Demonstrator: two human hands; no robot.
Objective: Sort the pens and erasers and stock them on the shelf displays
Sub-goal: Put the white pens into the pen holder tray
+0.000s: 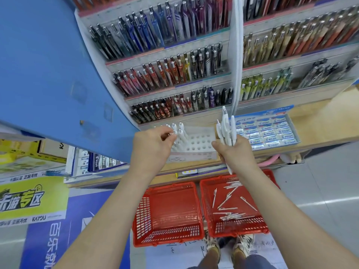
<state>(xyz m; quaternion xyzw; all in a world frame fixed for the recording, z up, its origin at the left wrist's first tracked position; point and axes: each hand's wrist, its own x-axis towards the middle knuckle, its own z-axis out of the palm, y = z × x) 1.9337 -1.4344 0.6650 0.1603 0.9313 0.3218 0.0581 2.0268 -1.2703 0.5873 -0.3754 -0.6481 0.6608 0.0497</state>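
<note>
Head view: a person is standing at a stationery shelf and is working through the pen-stocking step of the task. The left hand (153,146) is reaching over the white perforated holder (200,142) on the wooden ledge, its fingers curled together and seemingly pinching a single pen (171,134) by its silver tip at the holder's left end, just beside the standing pens (180,130) already occupying the first holes. The right hand (235,154) is gripping a bundle of white pens (226,129) upright, fingers wrapped round the barrels, just right of the holder. Most holes in the holder are standing open, so the stocking is judged to be at an early stage. An eraser box (268,131) is lying on the ledge to the right, looking already filled with wrapped erasers. On the floor, the left red basket (169,206) is showing nothing inside, while the right red basket (208,193) is holding loose pens (231,216) not yet shelved. The next move probably calls for seating the pinched pen straight down into a free hole, then drawing another from the bundle without loosening the rest; a tilted entry is likely to knock the neighbouring pens.
</note>
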